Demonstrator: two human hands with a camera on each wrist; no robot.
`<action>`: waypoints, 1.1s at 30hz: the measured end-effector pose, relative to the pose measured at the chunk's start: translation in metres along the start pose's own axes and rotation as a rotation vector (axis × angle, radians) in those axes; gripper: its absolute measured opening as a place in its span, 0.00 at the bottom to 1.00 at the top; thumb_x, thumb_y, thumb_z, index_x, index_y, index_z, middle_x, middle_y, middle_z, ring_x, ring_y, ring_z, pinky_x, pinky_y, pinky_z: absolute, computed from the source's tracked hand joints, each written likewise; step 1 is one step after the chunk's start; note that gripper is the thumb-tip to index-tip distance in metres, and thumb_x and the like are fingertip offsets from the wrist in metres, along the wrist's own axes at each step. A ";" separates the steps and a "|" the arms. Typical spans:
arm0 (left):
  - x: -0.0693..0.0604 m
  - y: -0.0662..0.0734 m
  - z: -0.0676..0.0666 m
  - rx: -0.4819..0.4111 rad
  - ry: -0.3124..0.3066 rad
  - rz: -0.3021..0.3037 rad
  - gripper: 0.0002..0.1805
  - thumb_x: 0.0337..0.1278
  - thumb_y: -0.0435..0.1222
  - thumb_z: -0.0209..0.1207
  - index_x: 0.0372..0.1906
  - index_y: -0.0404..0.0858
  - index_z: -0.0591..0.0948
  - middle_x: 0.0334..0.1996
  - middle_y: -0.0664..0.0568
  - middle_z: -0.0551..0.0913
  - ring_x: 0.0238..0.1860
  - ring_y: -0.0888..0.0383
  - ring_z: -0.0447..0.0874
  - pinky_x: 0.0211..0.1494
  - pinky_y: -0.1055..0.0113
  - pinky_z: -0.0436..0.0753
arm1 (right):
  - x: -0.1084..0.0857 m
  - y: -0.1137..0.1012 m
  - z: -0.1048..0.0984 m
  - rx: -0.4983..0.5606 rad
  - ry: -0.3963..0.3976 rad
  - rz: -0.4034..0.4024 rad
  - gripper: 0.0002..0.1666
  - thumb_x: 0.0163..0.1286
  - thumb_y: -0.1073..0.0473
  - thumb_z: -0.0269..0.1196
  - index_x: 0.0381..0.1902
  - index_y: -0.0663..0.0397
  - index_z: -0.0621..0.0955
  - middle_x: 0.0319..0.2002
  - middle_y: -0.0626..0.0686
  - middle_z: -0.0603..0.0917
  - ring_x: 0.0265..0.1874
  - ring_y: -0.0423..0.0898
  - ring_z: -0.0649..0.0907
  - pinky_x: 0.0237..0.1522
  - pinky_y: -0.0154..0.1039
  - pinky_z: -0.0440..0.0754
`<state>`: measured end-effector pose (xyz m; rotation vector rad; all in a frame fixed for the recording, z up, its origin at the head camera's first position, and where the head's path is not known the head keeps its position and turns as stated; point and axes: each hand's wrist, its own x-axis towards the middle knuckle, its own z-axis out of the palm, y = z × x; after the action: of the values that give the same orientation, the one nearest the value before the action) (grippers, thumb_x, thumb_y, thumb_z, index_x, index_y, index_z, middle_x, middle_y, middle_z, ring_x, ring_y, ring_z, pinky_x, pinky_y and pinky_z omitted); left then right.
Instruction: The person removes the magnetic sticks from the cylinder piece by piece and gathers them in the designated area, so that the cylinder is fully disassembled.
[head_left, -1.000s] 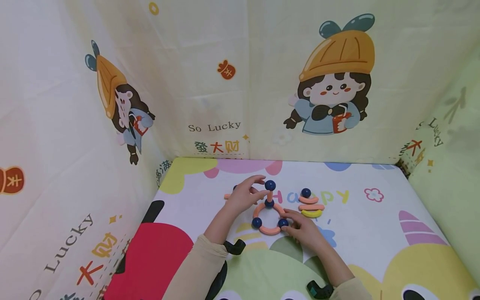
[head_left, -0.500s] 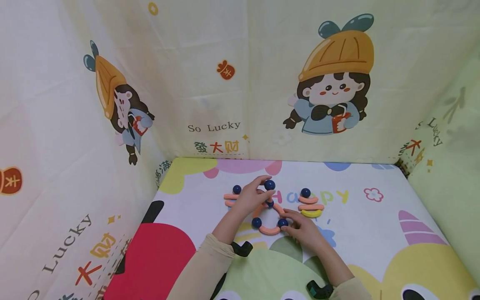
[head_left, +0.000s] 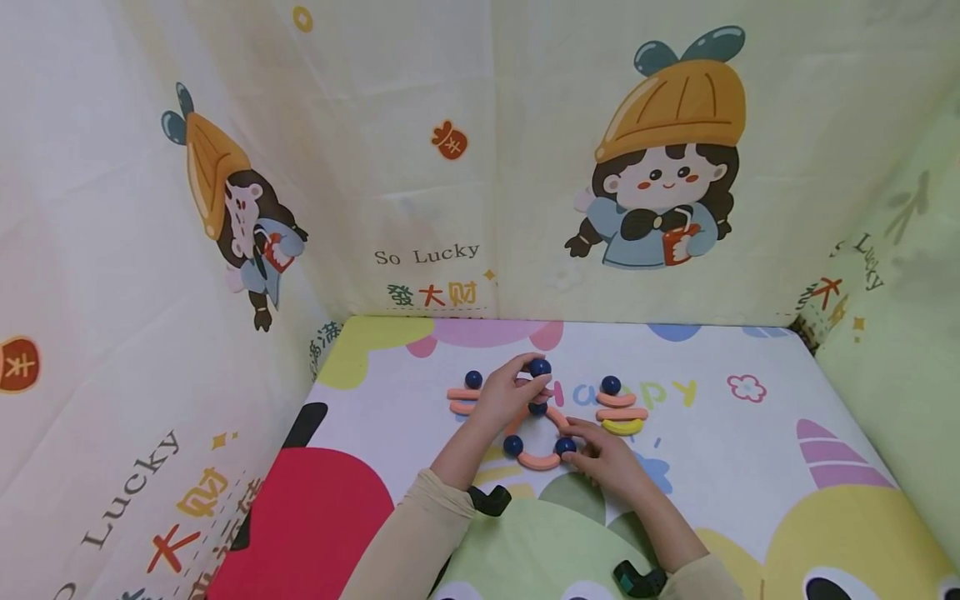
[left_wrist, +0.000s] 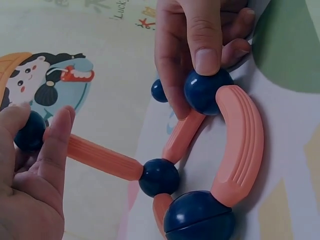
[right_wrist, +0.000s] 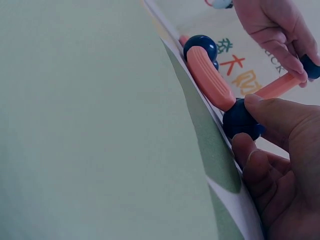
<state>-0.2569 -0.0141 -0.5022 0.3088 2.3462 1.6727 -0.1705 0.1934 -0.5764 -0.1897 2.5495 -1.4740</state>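
Observation:
A ring of curved orange rods [head_left: 539, 462] joined by navy balls [head_left: 513, 447] lies on the mat. From its far ball [left_wrist: 159, 178] a straight orange rod [left_wrist: 104, 156] rises to a navy ball [head_left: 540, 367] at its tip. My left hand [head_left: 506, 395] pinches that upper ball between thumb and fingers. With thumb and fingertips my right hand [head_left: 611, 458] grips the ring's near right ball [right_wrist: 242, 120], as the right wrist view shows. In the head view the left fingers hide part of the straight rod.
Left of the ring lie a navy ball [head_left: 473, 380] and orange rods [head_left: 462, 407], partly behind my left hand. To the right are another navy ball [head_left: 611, 385], two orange rods [head_left: 622, 414] and a yellow curved rod [head_left: 622, 427]. Printed cloth walls [head_left: 525, 167] stand around the mat.
My left hand has moved right to the upper ball and taken hold of it, uncovering the ball and rods at the left. My right hand has stayed in place.

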 end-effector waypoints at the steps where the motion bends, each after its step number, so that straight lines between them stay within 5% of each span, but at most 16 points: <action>1: 0.000 -0.001 0.000 -0.008 0.002 -0.004 0.28 0.59 0.57 0.62 0.65 0.60 0.74 0.51 0.60 0.81 0.37 0.65 0.89 0.44 0.65 0.85 | 0.000 0.000 0.000 0.001 -0.001 0.001 0.25 0.67 0.50 0.67 0.61 0.36 0.79 0.70 0.46 0.72 0.23 0.43 0.77 0.24 0.36 0.78; 9: 0.001 0.000 -0.003 -0.098 0.005 0.008 0.30 0.59 0.59 0.61 0.64 0.54 0.75 0.43 0.53 0.82 0.37 0.56 0.90 0.42 0.63 0.87 | 0.000 -0.001 0.000 0.000 -0.001 0.001 0.25 0.67 0.50 0.67 0.62 0.36 0.79 0.70 0.47 0.72 0.24 0.44 0.77 0.24 0.36 0.78; 14: 0.002 0.004 -0.013 0.004 0.047 0.051 0.30 0.61 0.60 0.60 0.65 0.54 0.75 0.48 0.56 0.81 0.37 0.48 0.87 0.36 0.60 0.86 | 0.000 -0.001 0.000 -0.003 -0.005 -0.012 0.25 0.67 0.50 0.67 0.62 0.38 0.79 0.70 0.49 0.71 0.23 0.42 0.77 0.24 0.35 0.78; 20: 0.005 0.000 -0.030 0.193 0.136 0.116 0.25 0.64 0.53 0.61 0.63 0.53 0.77 0.52 0.52 0.78 0.39 0.60 0.79 0.38 0.67 0.81 | 0.000 0.000 -0.001 -0.038 -0.003 -0.030 0.26 0.67 0.49 0.67 0.63 0.39 0.79 0.70 0.50 0.72 0.21 0.41 0.77 0.23 0.35 0.78; 28: 0.009 -0.011 -0.051 0.119 0.196 0.080 0.28 0.59 0.49 0.66 0.62 0.50 0.74 0.47 0.54 0.79 0.47 0.54 0.77 0.47 0.64 0.77 | -0.001 0.001 -0.001 -0.049 0.000 0.003 0.26 0.66 0.46 0.67 0.62 0.34 0.78 0.70 0.46 0.72 0.20 0.42 0.77 0.24 0.35 0.78; 33: 0.009 -0.019 -0.066 0.152 0.216 0.068 0.24 0.60 0.50 0.65 0.59 0.49 0.76 0.50 0.55 0.81 0.54 0.48 0.77 0.54 0.59 0.77 | 0.000 0.001 -0.001 -0.041 0.000 0.007 0.26 0.66 0.45 0.67 0.62 0.35 0.79 0.70 0.46 0.72 0.19 0.43 0.77 0.24 0.35 0.78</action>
<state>-0.2868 -0.0770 -0.5001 0.2492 2.6567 1.6337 -0.1703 0.1945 -0.5767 -0.1860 2.5791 -1.4201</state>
